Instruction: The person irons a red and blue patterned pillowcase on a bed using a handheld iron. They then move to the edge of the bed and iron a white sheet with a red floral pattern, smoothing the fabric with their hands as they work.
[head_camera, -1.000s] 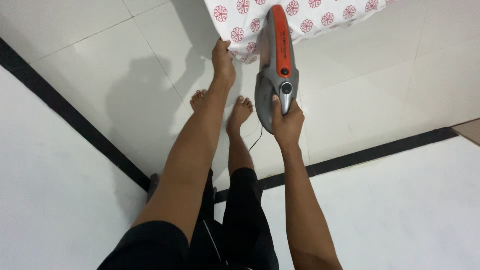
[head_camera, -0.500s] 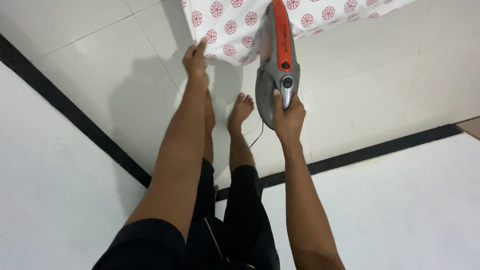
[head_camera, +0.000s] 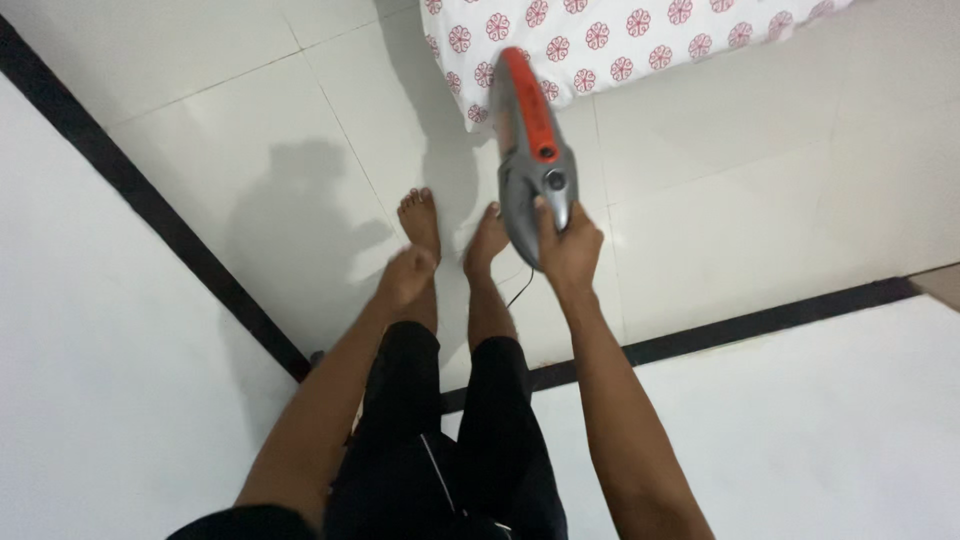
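Note:
My right hand (head_camera: 568, 240) grips the handle of a grey and orange handheld vacuum cleaner (head_camera: 530, 150). Its nose points at the edge of a white sheet with a red flower print (head_camera: 600, 40) at the top of the view. A thin black cord (head_camera: 515, 290) hangs below the vacuum. My left hand (head_camera: 405, 275) hangs lower, in front of my left leg, fingers curled with nothing in it. My bare feet (head_camera: 455, 225) stand on white floor tiles just short of the sheet.
White floor tiles (head_camera: 750, 170) spread around the feet. A black skirting band (head_camera: 150, 205) runs along the white walls (head_camera: 100, 380) at left and lower right, meeting in a corner behind my legs.
My left hand let go of the sheet's corner and dropped back toward my leg. The vacuum shifted slightly left and down, and the sheet now hangs flat.

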